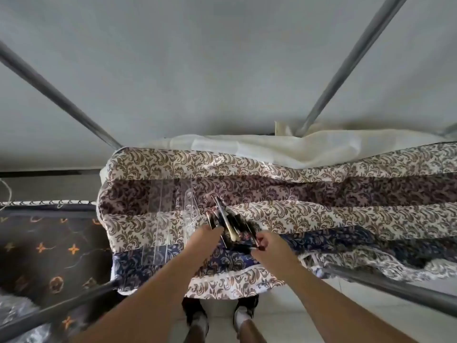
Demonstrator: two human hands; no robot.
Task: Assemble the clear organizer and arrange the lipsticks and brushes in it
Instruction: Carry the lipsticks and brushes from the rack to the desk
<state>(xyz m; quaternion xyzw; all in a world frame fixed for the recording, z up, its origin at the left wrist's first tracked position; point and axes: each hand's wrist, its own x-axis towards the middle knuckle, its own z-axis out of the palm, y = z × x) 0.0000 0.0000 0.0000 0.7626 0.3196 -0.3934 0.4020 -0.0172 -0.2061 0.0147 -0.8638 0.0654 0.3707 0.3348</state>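
Observation:
Flat clear organizer panels (162,219) lie on the patterned bedspread (309,214), and a clear piece with round holes (191,212) rests at their right edge. A pile of dark brushes and lipsticks (228,222) sits just right of that piece. My left hand (206,237) reaches into the near side of the pile, its fingers touching a brush; the grip itself is hidden. My right hand (268,245) is closed on a small lipstick (258,242) at the pile's right end.
A cream sheet (284,148) covers the far side of the bed. Grey metal bed-frame bars (61,97) slant up at left and right, and another bar (385,284) crosses near my right arm. A dark patterned mattress (49,248) lies at left. My feet stand below the bed edge.

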